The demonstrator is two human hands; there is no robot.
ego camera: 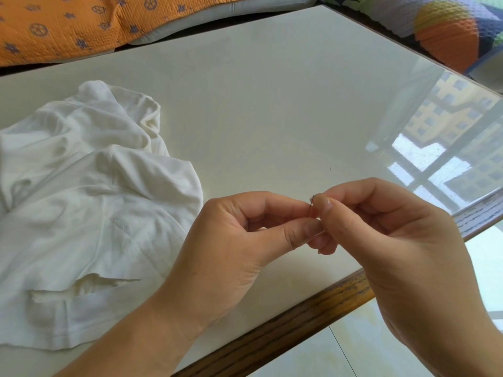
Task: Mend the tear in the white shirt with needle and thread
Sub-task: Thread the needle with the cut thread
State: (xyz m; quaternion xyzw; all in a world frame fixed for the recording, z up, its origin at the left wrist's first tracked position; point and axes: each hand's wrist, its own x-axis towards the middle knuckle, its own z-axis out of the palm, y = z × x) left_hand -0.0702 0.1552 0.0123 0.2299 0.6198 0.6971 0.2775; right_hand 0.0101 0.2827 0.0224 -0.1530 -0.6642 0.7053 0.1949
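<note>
The white shirt (pixel 89 191) lies crumpled on the left of the table, with a gaping tear (pixel 95 282) near its lower hem. A loose white thread (pixel 128 232) curls on the cloth above the tear. Both hands meet over the table's front edge, right of the shirt. My left hand (pixel 239 240) pinches a thin dark needle (pixel 311 204) between thumb and forefinger, tip end up. My right hand (pixel 394 240) pinches its thumb and forefinger together right at the needle's top, on a thread end too fine to see clearly.
The cream glossy table (pixel 272 104) has a wooden front edge (pixel 285 322) and reflects a window at the right. An orange patterned quilt (pixel 68 25) lies beyond the far edge, a multicoloured one (pixel 449 28) at the top right. Pale floor tiles (pixel 367 349) show below.
</note>
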